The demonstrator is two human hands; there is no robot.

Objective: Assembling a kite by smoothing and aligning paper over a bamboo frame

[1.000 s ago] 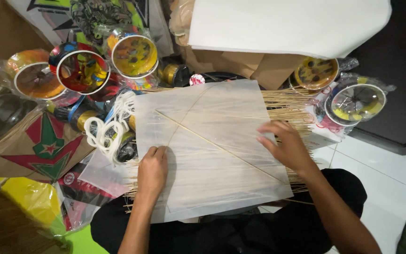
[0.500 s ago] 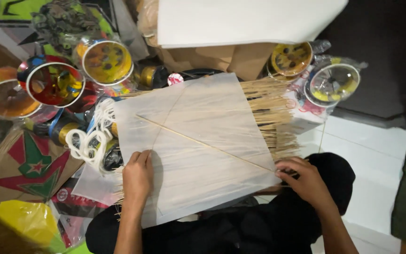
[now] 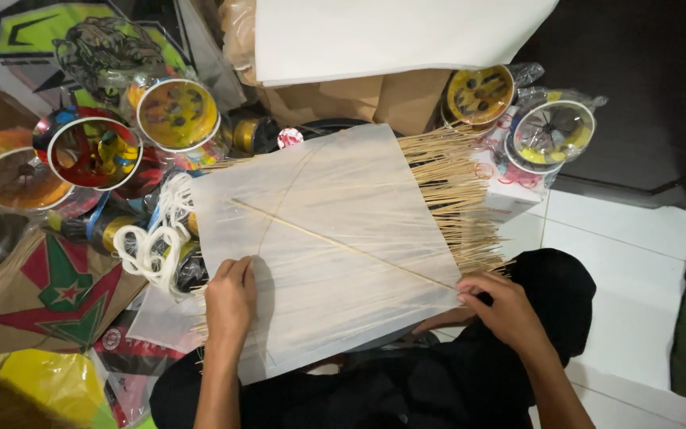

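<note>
A translucent white paper sheet (image 3: 335, 199) lies across my lap and a pile of thin bamboo sticks (image 3: 450, 187). One thin stick (image 3: 335, 243) runs diagonally over the sheet, with a thin curved strip (image 3: 279, 199) arcing beside it. My left hand (image 3: 230, 300) presses flat on the sheet's near left part. My right hand (image 3: 506, 306) grips the sheet's near right corner, where the stick's end lies.
Round colourful string reels (image 3: 93, 151) (image 3: 178, 114) (image 3: 553, 131) (image 3: 479, 95) ring the sheet. A coil of white cord (image 3: 152, 242) lies at the left. Printed kites (image 3: 49, 294), a brown cardboard box (image 3: 359, 99) and a large white sheet (image 3: 391, 32) lie around. White tiled floor (image 3: 621, 262) is at the right.
My right hand slid from the sheet's right edge down to its near right corner. My left hand stayed pressing on the sheet.
</note>
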